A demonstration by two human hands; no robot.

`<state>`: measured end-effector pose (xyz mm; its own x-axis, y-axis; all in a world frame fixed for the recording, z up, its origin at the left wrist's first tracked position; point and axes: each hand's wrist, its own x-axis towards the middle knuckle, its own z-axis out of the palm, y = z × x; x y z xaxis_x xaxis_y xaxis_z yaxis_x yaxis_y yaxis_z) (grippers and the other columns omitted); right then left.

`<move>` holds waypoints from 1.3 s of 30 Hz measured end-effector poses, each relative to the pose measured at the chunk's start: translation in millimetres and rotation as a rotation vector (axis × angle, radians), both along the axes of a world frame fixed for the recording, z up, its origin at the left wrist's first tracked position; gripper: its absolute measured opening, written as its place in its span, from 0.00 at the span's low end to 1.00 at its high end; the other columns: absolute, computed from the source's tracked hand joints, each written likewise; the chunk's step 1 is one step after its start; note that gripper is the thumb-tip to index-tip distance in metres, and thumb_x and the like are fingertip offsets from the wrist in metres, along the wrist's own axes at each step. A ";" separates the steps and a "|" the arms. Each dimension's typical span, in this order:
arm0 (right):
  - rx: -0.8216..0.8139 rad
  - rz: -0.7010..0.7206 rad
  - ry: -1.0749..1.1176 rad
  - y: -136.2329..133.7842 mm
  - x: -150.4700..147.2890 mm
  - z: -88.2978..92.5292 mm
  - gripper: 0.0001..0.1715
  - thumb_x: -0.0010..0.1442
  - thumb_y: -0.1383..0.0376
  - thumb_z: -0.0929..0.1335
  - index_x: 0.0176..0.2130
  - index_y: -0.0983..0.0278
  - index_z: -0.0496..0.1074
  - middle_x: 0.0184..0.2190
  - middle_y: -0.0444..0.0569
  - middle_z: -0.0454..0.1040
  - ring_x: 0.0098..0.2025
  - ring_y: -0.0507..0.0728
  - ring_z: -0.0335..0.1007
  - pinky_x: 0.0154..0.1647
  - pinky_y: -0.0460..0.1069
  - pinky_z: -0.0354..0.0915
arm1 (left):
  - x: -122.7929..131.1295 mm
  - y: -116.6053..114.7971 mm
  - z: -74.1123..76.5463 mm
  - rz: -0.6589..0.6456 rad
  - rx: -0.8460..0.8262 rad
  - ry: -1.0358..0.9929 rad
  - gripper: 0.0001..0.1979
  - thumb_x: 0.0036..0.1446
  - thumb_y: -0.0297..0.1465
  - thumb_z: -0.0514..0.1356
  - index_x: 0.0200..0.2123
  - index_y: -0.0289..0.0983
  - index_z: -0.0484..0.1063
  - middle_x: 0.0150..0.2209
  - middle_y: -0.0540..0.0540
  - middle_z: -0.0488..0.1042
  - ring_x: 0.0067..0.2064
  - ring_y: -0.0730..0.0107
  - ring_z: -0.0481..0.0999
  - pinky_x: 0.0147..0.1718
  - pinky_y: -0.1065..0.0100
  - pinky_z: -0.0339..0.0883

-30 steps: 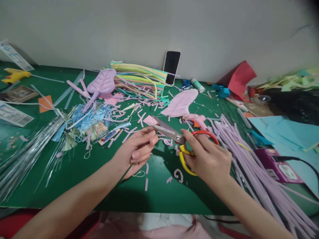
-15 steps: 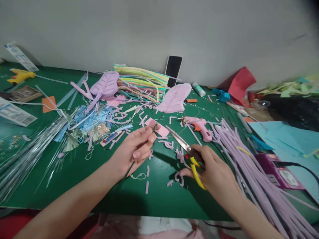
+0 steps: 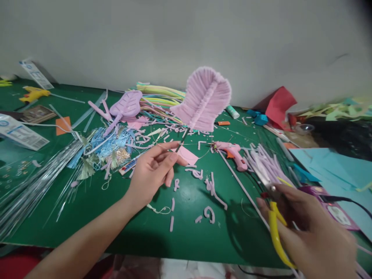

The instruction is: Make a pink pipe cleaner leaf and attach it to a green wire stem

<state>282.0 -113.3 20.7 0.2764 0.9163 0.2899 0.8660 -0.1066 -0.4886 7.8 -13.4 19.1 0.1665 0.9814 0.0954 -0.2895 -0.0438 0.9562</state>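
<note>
The left hand (image 3: 155, 164) pinched a bare stem (image 3: 182, 141), the leaf (image 3: 205, 100) above it seemingly fully shaped. The right hand (image 3: 314, 224) gripped scissors (image 3: 272, 188), scraps (image 3: 209, 187) lying between the hands.

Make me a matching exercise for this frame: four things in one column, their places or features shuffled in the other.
Things:
1. fuzzy lilac leaf
2. yellow-handled scissors
3. pink glue gun
4. orange paper

Places or features:
a. in the right hand
b. on the left part of the green table
c. raised on a dark stem held by the left hand
d. has an orange trigger

Pairs: 1-c, 2-a, 3-d, 4-b
</note>
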 end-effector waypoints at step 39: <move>-0.736 0.736 1.130 41.6 -71.8 24.5 0.31 0.65 0.44 0.55 0.43 0.64 0.71 0.15 0.41 0.65 0.16 0.52 0.62 0.22 0.47 0.59 | -2.2 -1.4 6.1 -0.270 -0.314 -0.141 0.07 0.43 0.31 0.72 0.26 0.36 0.78 0.23 0.49 0.76 0.17 0.82 0.64 0.15 0.77 0.49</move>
<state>210.3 -71.7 45.2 -0.5309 0.7859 -0.3171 0.0581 -0.3396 -0.9388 5.6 -14.7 25.1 0.4282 0.8894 -0.1604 -0.3791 0.3379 0.8615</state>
